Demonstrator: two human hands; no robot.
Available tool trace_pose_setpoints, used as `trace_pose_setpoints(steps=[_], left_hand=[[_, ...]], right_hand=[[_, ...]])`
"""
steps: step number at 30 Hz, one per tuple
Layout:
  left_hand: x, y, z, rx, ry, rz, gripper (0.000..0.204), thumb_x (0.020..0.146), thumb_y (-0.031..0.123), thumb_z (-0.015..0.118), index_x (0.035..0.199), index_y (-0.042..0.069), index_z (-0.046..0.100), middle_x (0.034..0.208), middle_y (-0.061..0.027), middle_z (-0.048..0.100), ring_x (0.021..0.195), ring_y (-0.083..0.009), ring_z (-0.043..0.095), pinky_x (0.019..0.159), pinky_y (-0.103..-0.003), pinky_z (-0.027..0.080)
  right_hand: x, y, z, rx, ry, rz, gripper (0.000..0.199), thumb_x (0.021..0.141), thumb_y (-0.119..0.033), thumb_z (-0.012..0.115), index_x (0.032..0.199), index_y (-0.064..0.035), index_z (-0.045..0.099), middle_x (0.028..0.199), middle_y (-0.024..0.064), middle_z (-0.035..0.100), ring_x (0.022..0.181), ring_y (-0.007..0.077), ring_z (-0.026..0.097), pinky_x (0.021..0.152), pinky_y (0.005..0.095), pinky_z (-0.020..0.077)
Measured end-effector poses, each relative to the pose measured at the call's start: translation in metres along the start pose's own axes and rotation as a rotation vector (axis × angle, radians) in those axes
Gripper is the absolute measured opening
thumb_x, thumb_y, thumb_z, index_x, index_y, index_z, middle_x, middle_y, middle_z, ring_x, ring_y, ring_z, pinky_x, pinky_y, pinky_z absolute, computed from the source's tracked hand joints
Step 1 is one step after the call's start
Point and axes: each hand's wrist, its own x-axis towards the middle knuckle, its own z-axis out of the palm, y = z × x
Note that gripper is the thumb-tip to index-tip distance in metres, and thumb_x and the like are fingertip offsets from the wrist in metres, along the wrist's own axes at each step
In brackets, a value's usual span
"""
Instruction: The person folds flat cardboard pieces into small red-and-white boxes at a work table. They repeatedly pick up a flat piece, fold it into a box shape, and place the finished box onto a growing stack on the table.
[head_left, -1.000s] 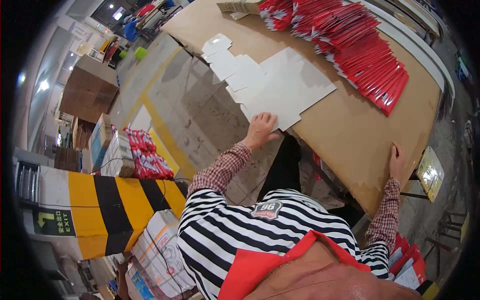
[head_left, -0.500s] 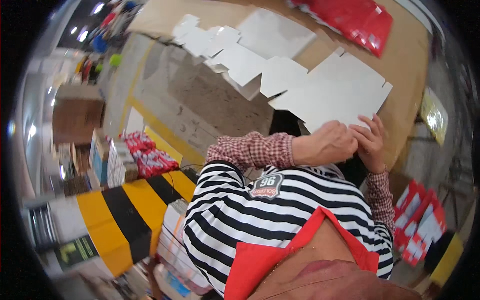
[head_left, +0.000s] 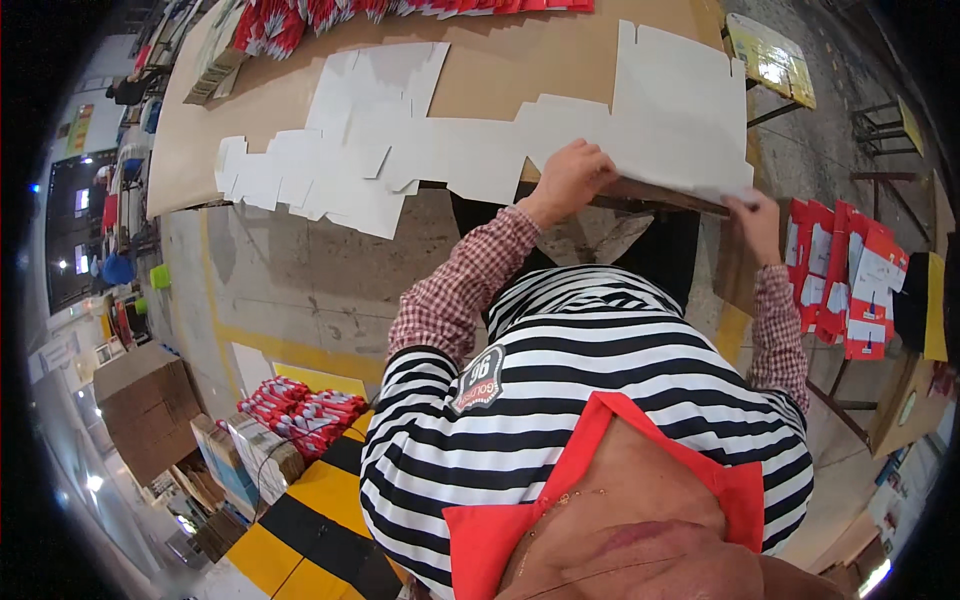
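Note:
A white die-cut card sheet (head_left: pixel 680 100) with slits along its edges lies at the table's near edge, its near side raised in a narrow fold. My left hand (head_left: pixel 572 180) is closed at the left end of that fold, fingertips pinched on the card. At the right end, my right hand (head_left: pixel 757 222) grips the near corner between thumb and fingers. Overlapping white card blanks (head_left: pixel 470 150) spread leftward from this sheet, some jutting past the table edge. Another white sheet (head_left: pixel 385 85) lies partly under them.
Red-and-white packets (head_left: pixel 420 8) line the far side of the brown tabletop (head_left: pixel 520 60). More red-and-white packets (head_left: pixel 845 270) are at the right. A yellow-topped stool (head_left: pixel 770 60) stands beyond the table. At lower left are a yellow-and-black striped surface (head_left: pixel 320 520) and a cardboard box (head_left: pixel 145 405).
My hands were close together at the sheet's near edge; now they are apart, one at each end of the fold. The view has shifted, showing more of the table.

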Motion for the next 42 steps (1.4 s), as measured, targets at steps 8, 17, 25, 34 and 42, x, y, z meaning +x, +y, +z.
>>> trace_pose_setpoints(steps=[8, 17, 25, 34, 42], left_hand=[[0.012, 0.036, 0.034, 0.541, 0.078, -0.009, 0.046, 0.08, 0.016, 0.067, 0.125, 0.012, 0.059, 0.114, -0.0072, 0.064, 0.105, -0.0297, 0.06, 0.091, -0.046, 0.046], [-0.041, -0.02, -0.027, 0.013, 0.057, -0.332, 0.05, 0.075, 0.018, 0.077, 0.122, 0.012, 0.061, 0.124, -0.0092, 0.059, 0.12, -0.0288, 0.05, 0.1, -0.053, 0.035], [-0.032, 0.018, 0.033, 0.503, -0.019, -0.002, 0.068, 0.082, 0.04, 0.072, 0.141, 0.015, 0.048, 0.149, -0.0116, 0.042, 0.139, -0.0388, 0.033, 0.109, -0.064, 0.025], [-0.017, 0.042, 0.024, 0.471, -0.216, -0.017, 0.108, 0.07, 0.06, 0.075, 0.155, 0.014, 0.027, 0.162, -0.0056, 0.022, 0.148, -0.0414, 0.015, 0.109, -0.073, 0.016], [0.006, 0.091, 0.045, 0.241, -0.455, 0.116, 0.121, 0.06, 0.062, 0.081, 0.152, 0.003, 0.029, 0.158, -0.0192, 0.026, 0.149, -0.0416, 0.014, 0.113, -0.07, 0.01]], right_hand=[[0.037, -0.077, 0.04, -0.54, 0.28, -0.586, 0.057, 0.089, -0.042, 0.067, 0.138, -0.0154, 0.055, 0.149, 0.0145, 0.041, 0.137, 0.0321, 0.037, 0.111, 0.0502, 0.028], [0.029, -0.067, 0.076, -0.509, -0.119, -0.769, 0.061, 0.096, -0.064, 0.04, 0.139, -0.0237, 0.057, 0.155, 0.0085, 0.037, 0.145, 0.0323, 0.026, 0.119, 0.0517, 0.013], [0.025, -0.077, 0.078, -0.66, -0.066, -0.798, 0.058, 0.095, -0.058, 0.046, 0.141, -0.0233, 0.054, 0.156, 0.0089, 0.035, 0.146, 0.0327, 0.025, 0.119, 0.0527, 0.0129], [-0.033, -0.035, 0.052, 1.002, 0.698, -0.131, 0.053, 0.1, -0.017, 0.056, 0.145, 0.0018, 0.036, 0.146, 0.0153, 0.043, 0.134, 0.0293, 0.044, 0.112, 0.0436, 0.0339], [0.007, -0.098, 0.08, 0.387, 0.313, -0.64, 0.058, 0.093, -0.006, 0.053, 0.148, -0.0054, 0.035, 0.154, 0.0164, 0.036, 0.144, 0.0325, 0.031, 0.118, 0.0472, 0.0247]])
